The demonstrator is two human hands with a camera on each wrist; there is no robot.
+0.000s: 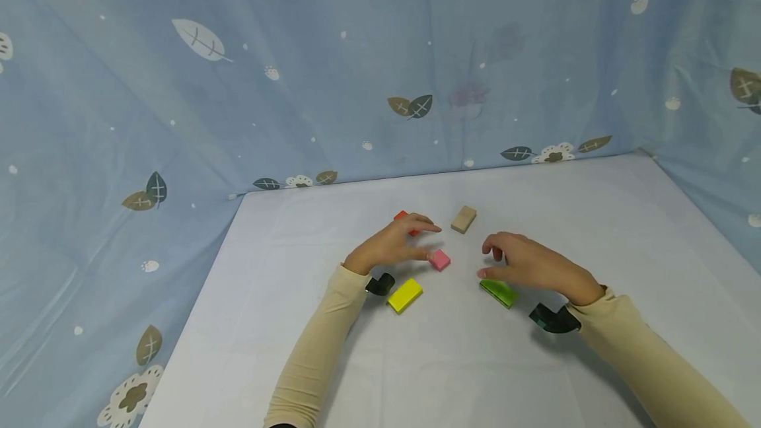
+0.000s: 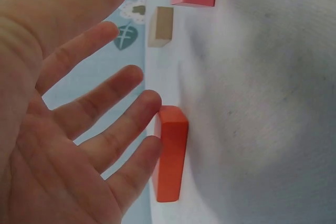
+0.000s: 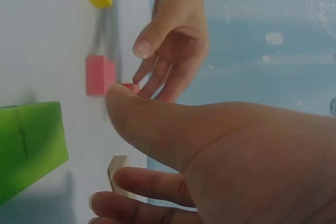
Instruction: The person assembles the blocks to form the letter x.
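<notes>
At left, the left hand [image 1: 386,245] is spread and holds nothing; the orange block [image 2: 173,156] lies partly behind it, the yellow block [image 1: 405,295] nearer. Its thumb is at the pink block [image 1: 440,260]; for a sure pinch, I think, opposite sides are best. Then comes the wooden block [image 1: 464,219], far; the green block [image 1: 499,292], near; the right hand [image 1: 532,261], loosely spread. The counter [image 1: 452,368] is white, before a blue curtain [image 1: 321,78].

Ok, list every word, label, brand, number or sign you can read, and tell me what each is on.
No text is readable.
Green block: a faint line of writing, too small and blurred to read.
Yellow block, pink block, orange block, wooden block: none visible.
Blue cloth: leaf, flower and paw prints, no lettering seen.
</notes>
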